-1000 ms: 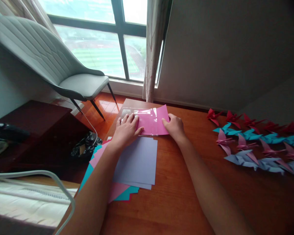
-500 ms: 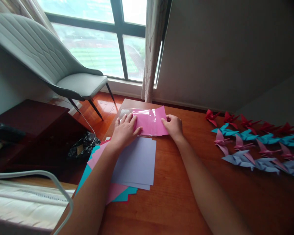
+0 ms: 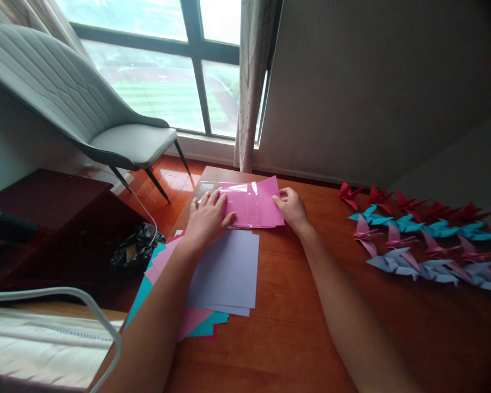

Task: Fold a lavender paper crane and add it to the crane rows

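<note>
A stack of pink paper (image 3: 257,207) lies partly inside a clear plastic sleeve (image 3: 213,188) at the far side of the wooden table (image 3: 294,305). My left hand (image 3: 207,218) rests flat on the sleeve's left part, fingers spread. My right hand (image 3: 291,206) pinches the right edge of the pink paper. Just nearer to me lies a lilac sheet (image 3: 227,270) on top of pink and teal sheets (image 3: 155,273).
Rows of folded paper cranes (image 3: 413,240) in red, teal, pink and lilac lie on the table's right side. A grey chair (image 3: 77,103) stands by the window at the left. A black bag (image 3: 137,248) sits on the floor beside a dark cabinet (image 3: 45,218).
The pink paper has slid slightly to the right out of the sleeve with my right hand. My left hand stays pressed on the sleeve.
</note>
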The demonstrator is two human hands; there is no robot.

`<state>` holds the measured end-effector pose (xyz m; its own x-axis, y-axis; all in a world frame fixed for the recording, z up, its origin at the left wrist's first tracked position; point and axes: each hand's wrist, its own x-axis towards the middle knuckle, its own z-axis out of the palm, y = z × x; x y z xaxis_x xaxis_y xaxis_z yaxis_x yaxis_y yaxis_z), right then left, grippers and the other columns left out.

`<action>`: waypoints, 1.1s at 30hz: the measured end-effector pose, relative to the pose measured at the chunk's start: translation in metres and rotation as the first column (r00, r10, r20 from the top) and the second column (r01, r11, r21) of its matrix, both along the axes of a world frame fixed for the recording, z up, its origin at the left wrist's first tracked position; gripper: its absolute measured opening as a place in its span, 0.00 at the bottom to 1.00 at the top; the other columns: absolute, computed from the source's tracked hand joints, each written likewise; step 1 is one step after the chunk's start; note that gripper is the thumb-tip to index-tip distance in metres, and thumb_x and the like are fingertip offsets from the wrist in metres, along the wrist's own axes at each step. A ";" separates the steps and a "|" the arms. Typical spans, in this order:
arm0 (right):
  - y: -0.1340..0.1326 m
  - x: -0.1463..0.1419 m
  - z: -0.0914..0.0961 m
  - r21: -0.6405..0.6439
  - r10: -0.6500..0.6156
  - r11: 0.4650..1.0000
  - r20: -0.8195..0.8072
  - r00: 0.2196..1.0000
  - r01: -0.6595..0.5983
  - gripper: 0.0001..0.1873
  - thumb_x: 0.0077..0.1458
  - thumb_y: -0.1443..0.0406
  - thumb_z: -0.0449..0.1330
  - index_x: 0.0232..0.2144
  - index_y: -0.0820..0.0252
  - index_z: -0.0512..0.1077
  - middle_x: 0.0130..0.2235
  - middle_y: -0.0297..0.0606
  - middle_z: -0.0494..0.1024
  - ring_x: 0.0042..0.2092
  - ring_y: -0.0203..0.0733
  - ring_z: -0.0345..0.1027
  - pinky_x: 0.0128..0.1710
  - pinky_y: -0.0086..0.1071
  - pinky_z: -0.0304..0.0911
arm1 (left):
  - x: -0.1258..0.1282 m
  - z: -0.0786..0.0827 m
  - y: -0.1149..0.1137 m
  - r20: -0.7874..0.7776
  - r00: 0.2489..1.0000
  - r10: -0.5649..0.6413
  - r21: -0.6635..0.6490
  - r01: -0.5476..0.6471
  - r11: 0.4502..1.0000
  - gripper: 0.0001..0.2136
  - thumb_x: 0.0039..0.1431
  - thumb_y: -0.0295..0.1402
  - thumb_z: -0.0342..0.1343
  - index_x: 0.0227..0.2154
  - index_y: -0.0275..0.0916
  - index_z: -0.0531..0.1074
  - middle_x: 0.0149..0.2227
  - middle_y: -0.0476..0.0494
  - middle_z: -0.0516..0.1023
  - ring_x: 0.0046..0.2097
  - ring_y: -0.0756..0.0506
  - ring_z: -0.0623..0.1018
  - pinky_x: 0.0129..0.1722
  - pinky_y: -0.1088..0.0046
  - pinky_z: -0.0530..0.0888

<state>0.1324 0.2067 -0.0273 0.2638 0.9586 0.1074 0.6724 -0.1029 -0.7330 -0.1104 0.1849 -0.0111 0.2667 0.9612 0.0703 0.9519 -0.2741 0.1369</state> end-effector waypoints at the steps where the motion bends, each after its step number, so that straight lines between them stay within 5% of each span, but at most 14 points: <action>1: 0.000 0.000 0.001 0.008 0.007 1.000 -0.004 1.000 -0.006 0.09 0.55 0.62 0.61 0.38 0.59 0.76 0.35 0.40 0.83 0.36 0.44 0.78 0.38 0.33 0.69 | 0.000 0.000 0.000 -0.002 1.000 0.002 0.003 -0.002 1.000 0.28 0.67 0.48 0.45 0.65 0.40 0.58 0.70 0.37 0.58 0.70 0.32 0.56 0.65 0.41 0.54; 8: -0.010 0.013 0.002 0.067 0.027 0.997 0.002 1.000 -0.027 0.08 0.57 0.63 0.57 0.36 0.58 0.75 0.37 0.41 0.83 0.38 0.43 0.77 0.38 0.32 0.67 | 0.001 0.002 -0.001 -0.012 1.000 0.007 -0.016 -0.008 1.000 0.28 0.67 0.48 0.44 0.65 0.40 0.59 0.70 0.37 0.56 0.70 0.32 0.56 0.66 0.42 0.53; 15: -0.042 0.037 0.002 0.064 -0.002 0.998 0.138 0.990 -0.007 0.09 0.53 0.60 0.58 0.24 0.57 0.72 0.33 0.41 0.80 0.35 0.45 0.71 0.37 0.34 0.62 | 0.002 0.004 -0.001 -0.019 1.000 0.010 -0.011 -0.011 1.000 0.27 0.67 0.47 0.45 0.64 0.39 0.60 0.70 0.36 0.57 0.70 0.33 0.56 0.66 0.42 0.53; 27: -0.186 0.088 -0.002 -0.167 0.043 0.986 0.184 0.982 -0.012 0.19 0.57 0.50 0.58 0.23 0.56 0.69 0.22 0.33 0.74 0.25 0.40 0.67 0.27 0.31 0.55 | 0.002 0.004 0.000 -0.025 1.000 -0.011 0.031 0.011 0.999 0.25 0.67 0.45 0.45 0.62 0.38 0.63 0.67 0.31 0.61 0.69 0.30 0.58 0.64 0.40 0.55; 33: -0.237 0.087 -0.006 -0.184 0.006 0.982 0.288 0.958 0.049 0.26 0.58 0.45 0.56 0.19 0.56 0.65 0.20 0.32 0.71 0.23 0.39 0.66 0.25 0.31 0.51 | 0.016 0.033 -0.012 0.032 0.996 -0.079 0.197 0.071 0.978 0.25 0.67 0.42 0.47 0.61 0.33 0.64 0.67 0.28 0.61 0.67 0.31 0.60 0.65 0.47 0.57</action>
<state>0.2194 -0.0299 -0.0331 0.2689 0.9632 0.0004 0.8469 -0.2362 -0.4764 -0.0947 0.1728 0.0218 0.3311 0.9050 0.2669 0.9224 -0.3701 0.1105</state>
